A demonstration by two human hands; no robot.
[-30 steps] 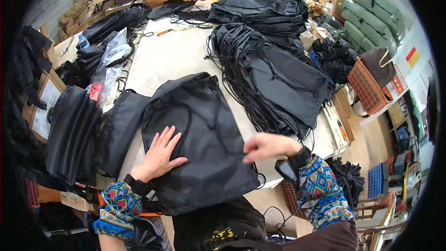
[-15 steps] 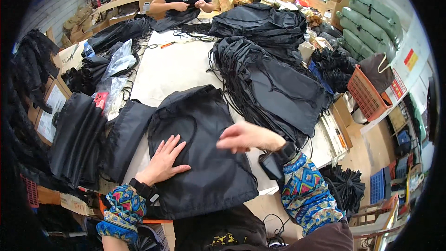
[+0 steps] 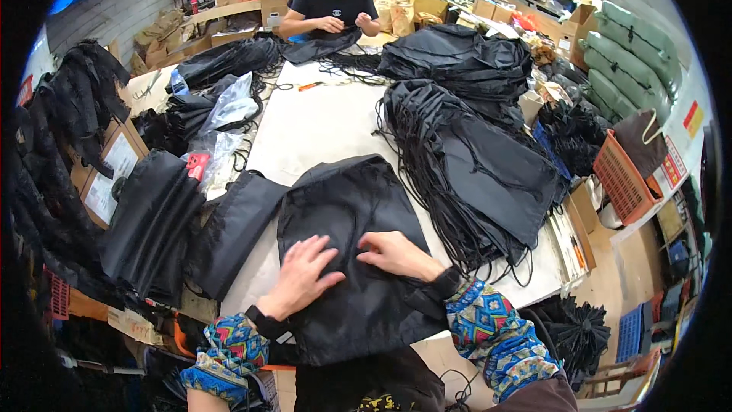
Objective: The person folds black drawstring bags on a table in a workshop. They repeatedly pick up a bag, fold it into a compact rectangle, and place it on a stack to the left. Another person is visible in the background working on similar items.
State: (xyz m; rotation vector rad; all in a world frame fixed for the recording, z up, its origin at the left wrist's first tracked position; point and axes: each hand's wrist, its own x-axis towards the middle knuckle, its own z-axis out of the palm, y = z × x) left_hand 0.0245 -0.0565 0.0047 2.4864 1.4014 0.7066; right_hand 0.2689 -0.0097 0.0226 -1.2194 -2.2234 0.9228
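Bright, even overhead light, soft shadows; edges bow and fall into a black rim, far end slightly soft.

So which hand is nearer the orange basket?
Right. The right hand rests on the black bag, toward the orange basket; the left hand lies farther away.

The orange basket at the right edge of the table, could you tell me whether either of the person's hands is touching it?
No, both the left hand and the right hand lie flat on the black drawstring bag, far from the orange basket.
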